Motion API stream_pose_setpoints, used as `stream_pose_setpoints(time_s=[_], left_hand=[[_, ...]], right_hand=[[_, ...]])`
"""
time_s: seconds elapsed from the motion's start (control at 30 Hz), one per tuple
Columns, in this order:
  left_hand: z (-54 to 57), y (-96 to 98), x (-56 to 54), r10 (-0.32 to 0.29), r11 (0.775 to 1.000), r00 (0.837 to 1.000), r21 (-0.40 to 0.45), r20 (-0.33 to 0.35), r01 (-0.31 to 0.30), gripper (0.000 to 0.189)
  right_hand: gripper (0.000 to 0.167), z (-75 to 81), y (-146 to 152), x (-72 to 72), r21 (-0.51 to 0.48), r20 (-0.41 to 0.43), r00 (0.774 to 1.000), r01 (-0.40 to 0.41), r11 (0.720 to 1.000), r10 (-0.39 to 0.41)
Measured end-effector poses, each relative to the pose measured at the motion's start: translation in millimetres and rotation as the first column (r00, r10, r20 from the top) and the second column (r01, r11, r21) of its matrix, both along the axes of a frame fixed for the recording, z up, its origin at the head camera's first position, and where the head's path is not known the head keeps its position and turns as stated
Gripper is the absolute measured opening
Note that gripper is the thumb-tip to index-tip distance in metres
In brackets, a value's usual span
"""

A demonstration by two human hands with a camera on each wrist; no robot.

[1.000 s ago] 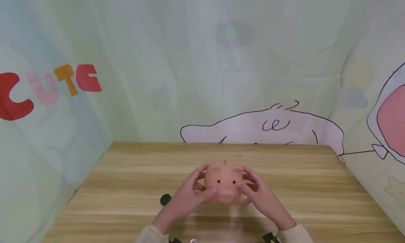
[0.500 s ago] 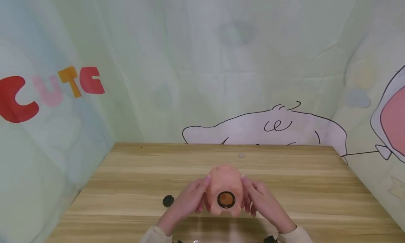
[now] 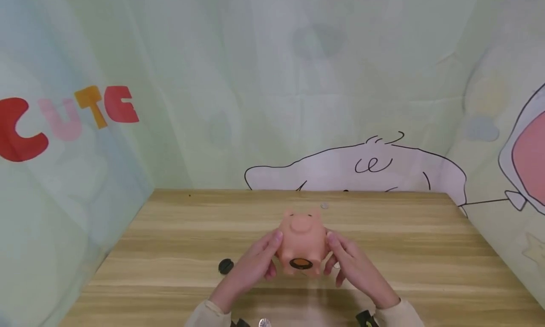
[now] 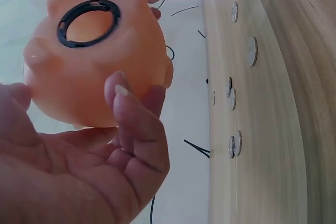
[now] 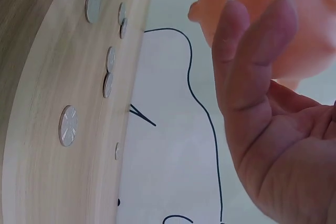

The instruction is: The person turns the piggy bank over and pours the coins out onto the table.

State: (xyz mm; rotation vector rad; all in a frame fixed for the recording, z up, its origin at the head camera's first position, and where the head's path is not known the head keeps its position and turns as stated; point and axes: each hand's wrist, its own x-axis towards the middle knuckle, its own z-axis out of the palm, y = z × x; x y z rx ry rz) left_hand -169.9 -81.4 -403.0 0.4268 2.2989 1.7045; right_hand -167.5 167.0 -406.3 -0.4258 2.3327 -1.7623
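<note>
A pink piggy bank (image 3: pixel 302 242) is held up over the wooden table between both hands, tilted back with its snout upward. In its underside is a round opening with a black ring (image 4: pixel 61 31), seen at a slant in the head view. My left hand (image 3: pixel 251 263) grips one flank, its thumb on the near side. On the other flank my right hand (image 3: pixel 355 265) holds with thumb and curled fingers. In the right wrist view, the bank's body (image 5: pixel 310 40) is partly cut off by the frame. A black round cap (image 3: pixel 225 266) lies left of my left hand.
Several silver coins lie on the wooden table (image 3: pixel 179 232): one coin (image 3: pixel 324 205) near the back edge, another coin (image 3: pixel 265 322) at the front. The wrist views show more, including a large coin (image 5: pixel 68 125). A printed cloth backdrop (image 3: pixel 213 104) surrounds the table.
The piggy bank first faced me, then tipped back until its underside opening faced me. Now it has rocked partway forward again, so its snout shows above the opening. Both hands keep their hold.
</note>
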Motion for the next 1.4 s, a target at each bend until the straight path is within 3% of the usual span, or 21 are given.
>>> stream_pose_setpoints(time_s=[0.23, 0.47, 0.63, 0.8, 0.93, 1.07, 1.13, 1.4], left_hand=[[4.4, 1.1, -5.8, 0.011, 0.999, 1.0, 0.049, 0.019, -0.012, 0.065], [6.5, 1.7, -5.6, -0.019, 0.984, 0.998, 0.176, 0.061, 0.008, 0.07], [6.2, 0.8, -3.6, -0.029, 0.986, 0.995, 0.165, 0.099, 0.013, 0.075], [6.1, 0.2, -3.3, -0.046, 0.991, 0.993, 0.133, 0.106, 0.032, 0.082], [7.5, -0.2, -3.2, -0.039, 0.986, 0.999, 0.164, 0.007, 0.038, 0.088], [6.2, 1.5, -2.8, -0.035, 0.981, 0.993, 0.185, -0.111, 0.055, 0.098], [3.2, 2.4, -2.2, -0.04, 0.984, 0.993, 0.169, -0.11, 0.059, 0.1], [1.1, 0.5, 1.1, -0.054, 0.985, 0.996, 0.158, -0.077, 0.066, 0.101]], right_hand=[[0.057, 6.4, -0.2, -5.8, -0.03, 0.034, 0.999, 0.009, 1.0, -0.008], [0.068, 7.4, 7.3, -5.4, -0.121, 0.053, 0.996, -0.063, 0.991, 0.07], [0.076, 5.1, 8.0, -4.3, -0.147, 0.054, 0.991, -0.112, 0.983, 0.121], [0.084, 2.4, 6.7, -4.3, -0.102, 0.067, 0.992, -0.096, 0.99, 0.103], [0.089, 4.9, 6.4, -4.7, -0.099, -0.041, 0.994, -0.102, 0.99, 0.098], [0.095, 5.3, 5.4, -4.2, -0.125, -0.197, 0.975, -0.125, 0.984, 0.099], [0.095, 1.9, 4.1, -3.8, -0.12, -0.223, 0.969, -0.134, 0.984, 0.105], [0.095, -1.4, 1.6, -1.6, -0.12, -0.188, 0.978, -0.12, 0.986, 0.096]])
